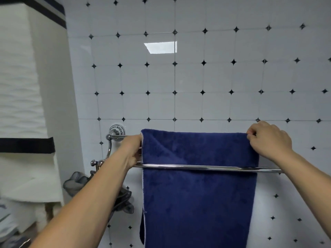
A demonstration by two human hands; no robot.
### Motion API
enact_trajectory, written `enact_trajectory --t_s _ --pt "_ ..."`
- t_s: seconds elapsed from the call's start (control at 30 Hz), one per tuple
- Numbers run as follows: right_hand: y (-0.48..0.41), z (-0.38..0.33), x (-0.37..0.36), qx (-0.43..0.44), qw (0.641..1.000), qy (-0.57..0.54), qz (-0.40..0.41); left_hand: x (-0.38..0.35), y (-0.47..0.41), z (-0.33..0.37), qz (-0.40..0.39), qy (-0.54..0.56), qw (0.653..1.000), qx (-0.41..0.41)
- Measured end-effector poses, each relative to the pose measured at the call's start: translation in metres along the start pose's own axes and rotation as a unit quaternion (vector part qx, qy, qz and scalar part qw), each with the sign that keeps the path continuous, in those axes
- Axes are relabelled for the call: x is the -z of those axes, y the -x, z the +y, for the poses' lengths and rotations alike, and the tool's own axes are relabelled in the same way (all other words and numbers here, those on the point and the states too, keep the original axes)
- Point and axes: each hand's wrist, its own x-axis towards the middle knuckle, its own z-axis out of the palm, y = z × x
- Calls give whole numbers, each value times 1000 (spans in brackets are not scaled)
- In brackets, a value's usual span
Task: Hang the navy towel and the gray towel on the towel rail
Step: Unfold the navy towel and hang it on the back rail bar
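The navy towel [198, 190] hangs folded over the back bar of a chrome double towel rail [206, 167] and drops behind the front bar. My left hand [132, 151] grips the towel's upper left edge near the rail's wall mount. My right hand [268, 138] pinches the upper right corner at the fold. The gray towel is not in view.
A gray mesh bath sponge [78, 181] hangs from a hook below the rail's left bracket [116, 130]. The wall is white tile with small black diamonds. A white tiled column [26, 86] with a black band stands at the left.
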Motion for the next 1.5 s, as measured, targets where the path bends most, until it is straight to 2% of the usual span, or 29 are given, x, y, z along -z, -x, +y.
enact_trajectory --t_s 0.17,0.37,0.5,0.7,0.83,0.97,1.07,1.17,1.23,1.37,1.5 --pt "0 -2 1 10 999 33 7 0 -1 -1 -60 -55 997 -13" --pt "-2 -2 7 -14 997 67 21 0 -6 5 29 -95 994 -52" --pt "-6 9 14 -81 996 17 22 15 -2 23 -10 -110 993 -37" --pt "-6 0 5 -39 999 -2 -11 8 3 14 -11 -113 993 -12" --pt "0 0 0 -95 993 -70 15 1 10 1 7 -147 988 -56" --pt "11 3 -10 -166 978 -123 8 -2 1 5 72 -219 960 -159" --pt "12 4 -16 -175 960 -215 -35 -2 -6 17 124 -354 904 -206" --pt "15 7 -14 -219 913 -337 -74 -4 -8 25 161 -441 855 -221" --pt "16 15 -11 -220 894 -381 -90 -5 -10 24 160 -420 866 -220" --pt "16 23 -6 -220 884 -403 -90 -2 -5 8 68 -277 940 -188" --pt "18 15 -6 -220 883 -401 -108 8 -5 -1 54 -226 957 -174"
